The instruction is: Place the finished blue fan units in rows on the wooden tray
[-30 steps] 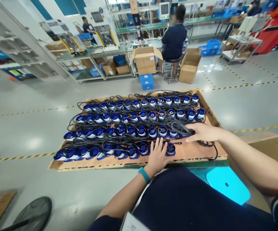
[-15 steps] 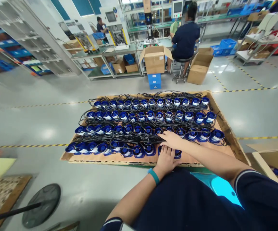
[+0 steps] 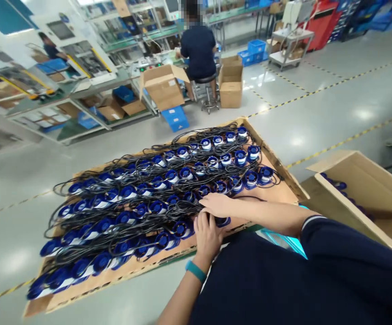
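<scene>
My left hand (image 3: pixel 207 234), with a teal band at the wrist, reaches into the front row of blue, round fan-like units. Its fingers are apart and bent over the cables, beside a blue unit (image 3: pixel 223 221) that is partly covered. Just beyond it, my right hand (image 3: pixel 217 204) comes in from the right, fingers closed together at a bundle of black cables (image 3: pixel 182 210). The fingertips are partly hidden. Rows of these blue units (image 3: pixel 181 229), with cables lying between them, stand on a wooden-edged pallet (image 3: pixel 280 192).
An open carton (image 3: pixel 368 198) with blue units inside stands at the right. Beyond the pallet are another carton (image 3: pixel 162 88) on blue bins (image 3: pixel 176 119), and a person seated on a stool (image 3: pixel 210 101) at a bench. Striped tape (image 3: pixel 318 90) marks the floor.
The view has swung right, so the pallet appears tilted and further left, and the carton on the right shows more. Both hands stay close together at the front row.
</scene>
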Available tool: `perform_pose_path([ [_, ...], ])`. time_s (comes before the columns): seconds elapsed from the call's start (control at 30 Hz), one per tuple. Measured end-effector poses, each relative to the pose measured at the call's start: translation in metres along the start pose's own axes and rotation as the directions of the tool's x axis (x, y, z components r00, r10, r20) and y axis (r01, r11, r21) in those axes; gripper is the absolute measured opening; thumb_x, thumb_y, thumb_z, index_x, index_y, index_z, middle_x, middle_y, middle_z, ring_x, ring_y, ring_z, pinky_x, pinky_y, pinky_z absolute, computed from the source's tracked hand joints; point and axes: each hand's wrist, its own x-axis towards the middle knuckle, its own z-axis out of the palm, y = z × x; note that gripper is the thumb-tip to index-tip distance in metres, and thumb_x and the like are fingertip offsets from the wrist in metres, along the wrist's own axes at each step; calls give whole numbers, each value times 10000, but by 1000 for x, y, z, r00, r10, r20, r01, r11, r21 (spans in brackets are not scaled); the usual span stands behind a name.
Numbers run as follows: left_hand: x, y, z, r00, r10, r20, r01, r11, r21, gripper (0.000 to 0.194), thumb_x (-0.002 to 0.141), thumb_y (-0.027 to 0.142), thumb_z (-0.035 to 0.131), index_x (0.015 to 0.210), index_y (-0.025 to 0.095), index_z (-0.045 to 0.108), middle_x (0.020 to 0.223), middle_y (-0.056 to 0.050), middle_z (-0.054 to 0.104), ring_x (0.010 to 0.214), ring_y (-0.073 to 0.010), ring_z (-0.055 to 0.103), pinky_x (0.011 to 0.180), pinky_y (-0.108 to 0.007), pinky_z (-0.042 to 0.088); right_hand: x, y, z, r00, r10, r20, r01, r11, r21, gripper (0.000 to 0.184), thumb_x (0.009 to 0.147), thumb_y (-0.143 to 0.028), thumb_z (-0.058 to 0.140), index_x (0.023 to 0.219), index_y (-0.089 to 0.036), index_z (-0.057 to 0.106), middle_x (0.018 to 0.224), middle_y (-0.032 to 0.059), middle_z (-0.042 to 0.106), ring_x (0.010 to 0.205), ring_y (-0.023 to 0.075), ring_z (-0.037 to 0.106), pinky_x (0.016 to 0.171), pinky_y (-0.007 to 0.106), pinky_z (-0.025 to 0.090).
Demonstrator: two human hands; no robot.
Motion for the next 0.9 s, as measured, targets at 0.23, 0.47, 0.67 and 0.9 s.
perform_pose_path([
  [0.23,26,-21,-17,979,36,201,-55,994,92,890,833,606,697,1541,130,443,1617,-286,343,1515,-475,275,1207,-705,177,-94,79,-3,980,68,-188,-111,966,-231,563,860,-278,783,1362,-127,578,1460,211,491,1307,335,449,1000,454,384],
  [0.47,21,-34,-19,964,16,267,-64,983,170,752,924,522,595,1476,22,494,1544,-278,466,1444,-407,418,1181,-618,311,-66,95,-11,986,-74,-153,17,940,-341,221,1007,-170,487,950,-131,697,988,135,633,977,251,483,825,380,317],
  [0.67,28,-33,-17,956,35,293,-85,984,158,807,868,594,649,1404,-6,569,1430,-309,557,1309,-443,525,1059,-550,444,-91,61,-11,977,-132,-166,66,934,-350,190,1004,-168,515,929,-144,688,898,110,612,967,245,458,819,373,300],
  [0.9,27,-23,-16,967,193,165,-196,981,6,944,794,650,728,1536,134,454,1564,-306,402,1455,-464,371,1136,-597,349,-124,58,49,932,348,-106,-363,883,-297,230,1006,-129,479,1040,-126,707,1086,155,648,1032,259,513,868,383,374],
])
